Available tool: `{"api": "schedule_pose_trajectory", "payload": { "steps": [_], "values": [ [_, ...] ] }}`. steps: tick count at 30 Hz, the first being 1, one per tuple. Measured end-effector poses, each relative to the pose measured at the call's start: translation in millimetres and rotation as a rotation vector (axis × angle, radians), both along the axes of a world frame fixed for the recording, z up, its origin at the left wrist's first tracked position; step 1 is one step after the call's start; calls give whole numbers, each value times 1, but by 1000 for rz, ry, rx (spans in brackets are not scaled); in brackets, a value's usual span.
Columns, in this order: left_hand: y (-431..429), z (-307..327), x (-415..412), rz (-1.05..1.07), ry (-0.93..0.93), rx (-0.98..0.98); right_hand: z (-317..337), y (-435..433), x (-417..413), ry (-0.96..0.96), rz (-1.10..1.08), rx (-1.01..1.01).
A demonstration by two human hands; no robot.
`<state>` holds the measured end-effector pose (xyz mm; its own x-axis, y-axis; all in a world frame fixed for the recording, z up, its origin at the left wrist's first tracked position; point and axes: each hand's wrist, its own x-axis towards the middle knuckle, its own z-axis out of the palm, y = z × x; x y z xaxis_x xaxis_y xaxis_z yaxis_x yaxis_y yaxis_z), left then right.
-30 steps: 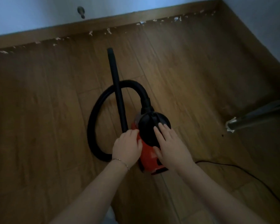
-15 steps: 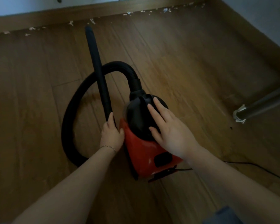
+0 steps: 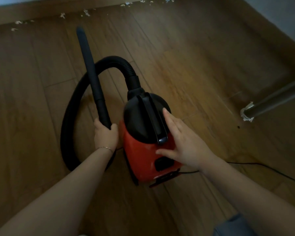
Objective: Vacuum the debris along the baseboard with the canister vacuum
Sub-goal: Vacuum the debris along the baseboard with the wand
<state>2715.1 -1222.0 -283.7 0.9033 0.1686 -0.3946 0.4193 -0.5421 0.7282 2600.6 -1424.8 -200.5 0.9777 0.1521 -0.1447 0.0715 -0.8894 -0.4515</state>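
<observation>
A red canister vacuum (image 3: 140, 159) with a black domed top and handle stands on the wood floor in the middle. Its black hose (image 3: 70, 120) loops out to the left and back. My left hand (image 3: 106, 135) is shut on the lower end of the black wand (image 3: 90, 68), which points away toward the baseboard (image 3: 41, 13). My right hand (image 3: 182, 142) lies flat with fingers spread on the canister's right side, thumb above a black switch. White debris (image 3: 86, 13) is scattered along the baseboard at the top.
A metal furniture leg (image 3: 271, 101) with a taped foot slants in from the right. The black power cord (image 3: 262, 169) trails off right from the canister's rear. A second wall with baseboard runs down the upper right corner.
My left hand has closed around the wand's lower end. My right hand slid down from the black dome to the red body. The view has dropped closer to the vacuum.
</observation>
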Motion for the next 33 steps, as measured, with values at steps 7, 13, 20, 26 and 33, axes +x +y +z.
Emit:
{"api": "schedule_pose_trajectory", "payload": {
  "steps": [7, 13, 20, 26, 33],
  "values": [
    [-15, 20, -4, 15, -92, -117, -15, -3, -4, 102, 122, -291],
    [-17, 30, -10, -62, -152, -125, -10, -3, 1, 101, 191, -369],
    [-16, 30, -10, -120, -145, -81, -15, -8, 12, 167, 244, -353],
    [-17, 30, -13, -109, -134, -11, -19, -8, 12, 170, 250, -300],
    [-18, 33, -16, -116, -170, 15, -17, -6, 12, 199, 259, -352]
  ]
}}
